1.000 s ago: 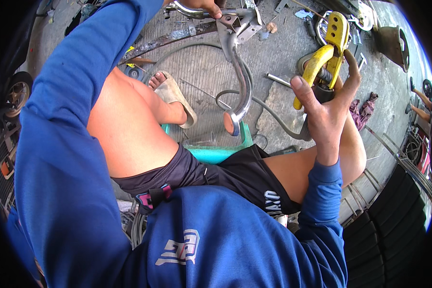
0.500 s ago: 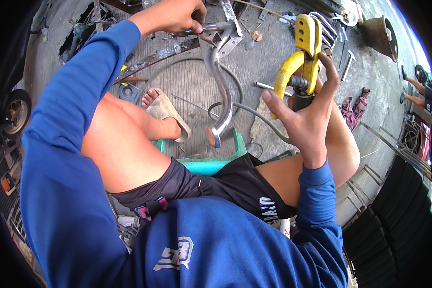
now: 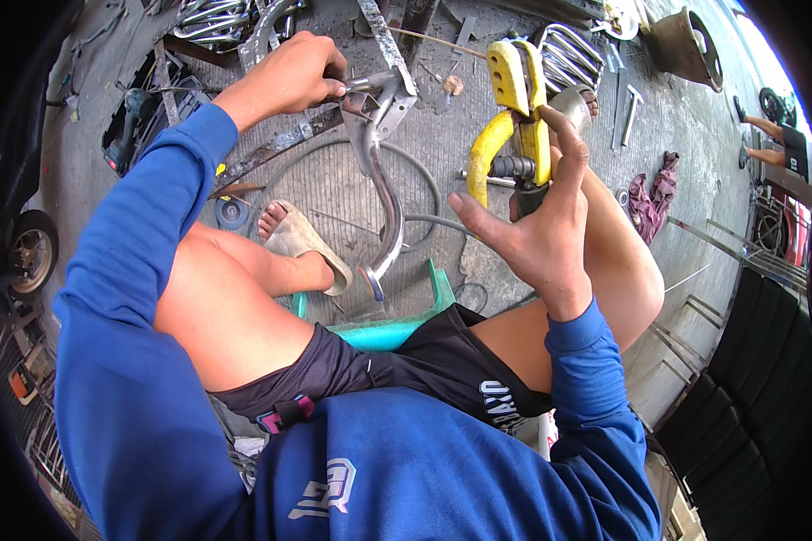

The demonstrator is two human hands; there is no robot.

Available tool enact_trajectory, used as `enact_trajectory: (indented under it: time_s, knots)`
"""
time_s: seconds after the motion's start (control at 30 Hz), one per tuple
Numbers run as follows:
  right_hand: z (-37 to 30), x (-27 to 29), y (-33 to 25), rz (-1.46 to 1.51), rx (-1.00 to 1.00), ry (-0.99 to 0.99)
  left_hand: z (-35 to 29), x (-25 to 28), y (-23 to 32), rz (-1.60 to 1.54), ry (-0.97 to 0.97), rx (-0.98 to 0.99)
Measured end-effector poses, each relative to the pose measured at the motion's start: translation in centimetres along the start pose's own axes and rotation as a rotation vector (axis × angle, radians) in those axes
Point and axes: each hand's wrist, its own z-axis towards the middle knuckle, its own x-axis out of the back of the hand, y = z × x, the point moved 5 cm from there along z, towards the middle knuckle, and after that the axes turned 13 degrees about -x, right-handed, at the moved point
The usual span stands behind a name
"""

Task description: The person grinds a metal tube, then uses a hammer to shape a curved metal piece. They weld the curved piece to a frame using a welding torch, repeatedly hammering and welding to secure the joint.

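My left hand (image 3: pixel 290 76) pinches a short metal rod (image 3: pixel 363 85) at the top of a bent, shiny metal tube (image 3: pixel 389 203). A flat bracket (image 3: pixel 390 106) joins the rod and tube, and the tube's lower end hangs between my knees. In my right hand (image 3: pixel 543 236) rests the dark handle of a yellow welding electrode holder (image 3: pixel 509 79), its jaws upward. The index finger lies along the jaw; the thumb stands away from the curved lever. A thin brown welding rod (image 3: pixel 438 41) runs leftward from the jaws toward the bracket. Part of the handle is hidden by my palm.
A grey cable (image 3: pixel 429 218) loops over the concrete floor. Near my foot lies a grinding disc (image 3: pixel 231 213). A drill (image 3: pixel 132 124) is at left, a hammer (image 3: pixel 632 115) and a purple rag (image 3: pixel 651 200) at right. A turquoise stool (image 3: pixel 379 335) is beneath me. Another person's legs show far right.
The view has tilted, so the floor shows farther out. My right hand and the electrode holder have moved left. My left hand and the bent tube also sit lower and farther left.
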Motion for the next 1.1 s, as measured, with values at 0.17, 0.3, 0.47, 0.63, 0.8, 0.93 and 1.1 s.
enact_trajectory:
  time_s: [0.17,0.3,0.47,0.63,0.8,0.93,1.1]
  knots:
    - [0.7,0.5,0.7,0.303,-0.258,-0.028,-0.1,0.1,0.1,-0.066,0.024,0.033]
    - [1.1,1.5,2.5,0.571,-0.611,-0.041,-0.2,-0.1,-0.2,-0.103,0.027,0.038]
    - [0.7,1.0,-0.2,0.196,0.026,0.001,0.1,0.0,-0.3,-0.041,0.035,-0.021]
    - [0.7,-0.9,-0.3,-0.018,0.065,0.023,0.4,0.4,0.0,0.001,0.009,-0.019]
    - [-0.1,-0.2,-0.4,-0.05,0.063,0.047,0.4,0.5,0.0,0.043,-0.026,-0.018]
    - [-0.7,0.6,0.6,0.124,-0.144,-0.031,0.3,0.6,-0.2,0.095,0.052,-0.047]
    - [0.0,1.2,0.1,0.005,0.018,0.022,0.3,0.3,-0.2,0.077,-0.001,-0.005]
